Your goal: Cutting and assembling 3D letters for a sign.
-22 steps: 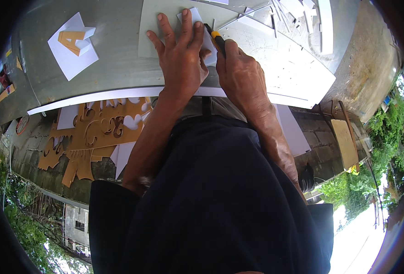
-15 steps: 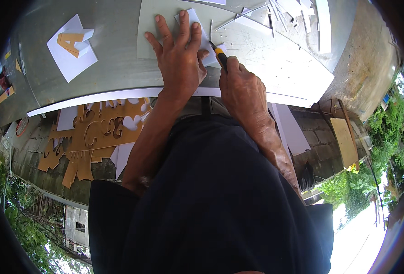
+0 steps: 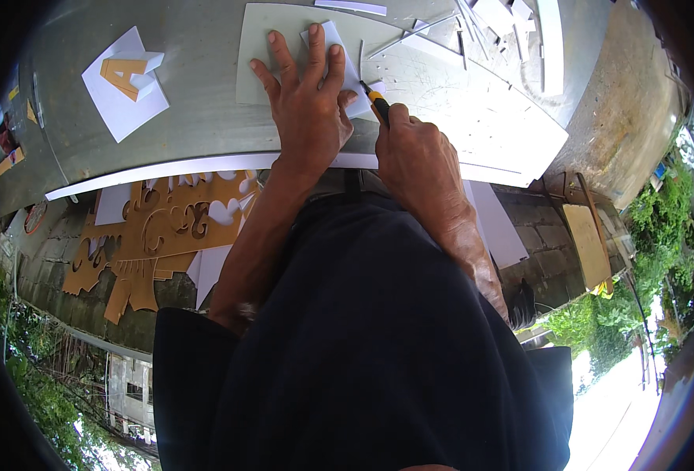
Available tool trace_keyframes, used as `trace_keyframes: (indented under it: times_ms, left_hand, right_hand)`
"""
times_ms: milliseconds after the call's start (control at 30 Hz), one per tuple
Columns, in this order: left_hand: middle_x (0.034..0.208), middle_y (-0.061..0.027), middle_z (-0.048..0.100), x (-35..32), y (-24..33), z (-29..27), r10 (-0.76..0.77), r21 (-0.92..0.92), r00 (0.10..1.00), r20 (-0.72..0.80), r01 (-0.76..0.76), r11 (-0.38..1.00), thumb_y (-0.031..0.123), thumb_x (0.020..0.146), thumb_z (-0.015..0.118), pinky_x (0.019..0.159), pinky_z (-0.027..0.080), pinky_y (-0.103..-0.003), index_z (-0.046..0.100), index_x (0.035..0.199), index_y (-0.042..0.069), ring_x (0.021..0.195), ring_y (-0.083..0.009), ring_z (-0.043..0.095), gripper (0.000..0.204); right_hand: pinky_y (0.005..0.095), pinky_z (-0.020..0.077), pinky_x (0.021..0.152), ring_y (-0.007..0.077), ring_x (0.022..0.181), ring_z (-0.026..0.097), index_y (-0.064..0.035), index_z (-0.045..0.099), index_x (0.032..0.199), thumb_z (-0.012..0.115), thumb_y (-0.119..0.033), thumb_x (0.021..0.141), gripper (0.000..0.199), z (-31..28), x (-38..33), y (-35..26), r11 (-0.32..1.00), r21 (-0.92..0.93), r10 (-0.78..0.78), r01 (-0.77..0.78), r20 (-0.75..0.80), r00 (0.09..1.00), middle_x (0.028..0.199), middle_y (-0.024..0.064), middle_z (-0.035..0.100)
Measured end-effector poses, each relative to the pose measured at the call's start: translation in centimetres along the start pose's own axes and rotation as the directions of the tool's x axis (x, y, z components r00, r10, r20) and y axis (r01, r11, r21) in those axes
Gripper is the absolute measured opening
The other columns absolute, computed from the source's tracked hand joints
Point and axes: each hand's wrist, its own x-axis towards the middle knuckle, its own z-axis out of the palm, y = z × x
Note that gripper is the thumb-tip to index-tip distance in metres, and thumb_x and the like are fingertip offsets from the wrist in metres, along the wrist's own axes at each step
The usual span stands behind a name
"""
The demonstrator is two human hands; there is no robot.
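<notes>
My left hand (image 3: 309, 102) lies with fingers spread, pressing down on a small white board piece (image 3: 332, 38). Part of that piece is hidden beneath my palm and fingers. In my right hand (image 3: 419, 149) is a yellow and black utility knife (image 3: 379, 105), its tip at the right side of the white piece. Under both is a pale grey cutting sheet (image 3: 257, 78) with scratches and small scraps on its right part. To the left, a tan letter-shaped cutout (image 3: 117, 77) rests on a white board sheet (image 3: 131, 110).
Thin offcut strips (image 3: 418, 33) litter the far right of the metal table (image 3: 198, 94). A long white strip (image 3: 182, 165) runs along the near edge. Below it are brown cutout sheets (image 3: 155, 224) with curled openings. A wooden board (image 3: 586, 245) stands at right.
The knife tip has shifted slightly down toward me along the white piece's right side. My left hand stays in place on it, and the view has moved a little.
</notes>
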Motion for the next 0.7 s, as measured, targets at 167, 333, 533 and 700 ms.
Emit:
trace_keyframes:
  times_ms: [167, 333, 533, 700]
  left_hand:
    - [0.162, -0.0136, 0.040, -0.4, -0.3, -0.1, -0.014, 0.030, 1.000, 0.015, 0.013, 0.999, 0.017, 0.072, 0.087, 0.111, 0.008, -0.082, 0.065, 0.133, 0.005, 0.151, -0.0555, 0.017, 0.066]
    - [0.162, -0.0136, 0.040, -0.1, 0.0, -0.3, -0.010, 0.024, 1.000, 0.019, 0.009, 1.000, 0.017, 0.072, 0.088, 0.111, 0.008, -0.082, 0.064, 0.134, 0.006, 0.151, -0.0555, 0.017, 0.067]
    - [0.162, -0.0138, 0.040, -0.1, -0.1, -0.2, -0.002, 0.024, 1.000, 0.017, 0.002, 1.000, 0.016, 0.072, 0.088, 0.111, 0.007, -0.083, 0.064, 0.134, 0.005, 0.152, -0.0555, 0.015, 0.067]
    - [0.162, -0.0141, 0.040, -0.2, -0.3, -0.1, 0.006, 0.014, 1.000, -0.008, -0.006, 1.000, 0.015, 0.073, 0.087, 0.111, 0.007, -0.083, 0.065, 0.133, 0.003, 0.152, -0.0553, 0.015, 0.066]
  right_hand:
    - [0.0538, 0.0579, 0.063, 0.0461, 0.068, 0.071, 0.0058, 0.053, 0.099, 0.058, -0.005, 0.093, 0.013, -0.3, 0.0, 0.2, 0.999, 0.046, -0.010, 0.009, 0.008, 1.000, 0.079, 0.0269, 0.069]
    - [0.0553, 0.0566, 0.061, 0.0471, 0.068, 0.070, 0.0030, 0.051, 0.100, 0.058, -0.011, 0.097, 0.015, 0.2, 1.2, 0.3, 0.988, 0.130, -0.057, 0.081, -0.179, 0.982, 0.081, 0.0274, 0.068]
    - [0.0541, 0.0576, 0.061, 0.0463, 0.068, 0.071, 0.0034, 0.052, 0.099, 0.057, -0.009, 0.096, 0.014, 1.2, 0.7, 0.8, 0.993, 0.098, -0.056, 0.069, -0.126, 0.990, 0.082, 0.0273, 0.068]
    - [0.0526, 0.0588, 0.065, 0.0457, 0.070, 0.072, 0.0069, 0.054, 0.099, 0.057, -0.004, 0.092, 0.014, 0.9, -0.2, 0.6, 0.999, 0.043, 0.004, -0.003, -0.010, 1.000, 0.081, 0.0280, 0.068]
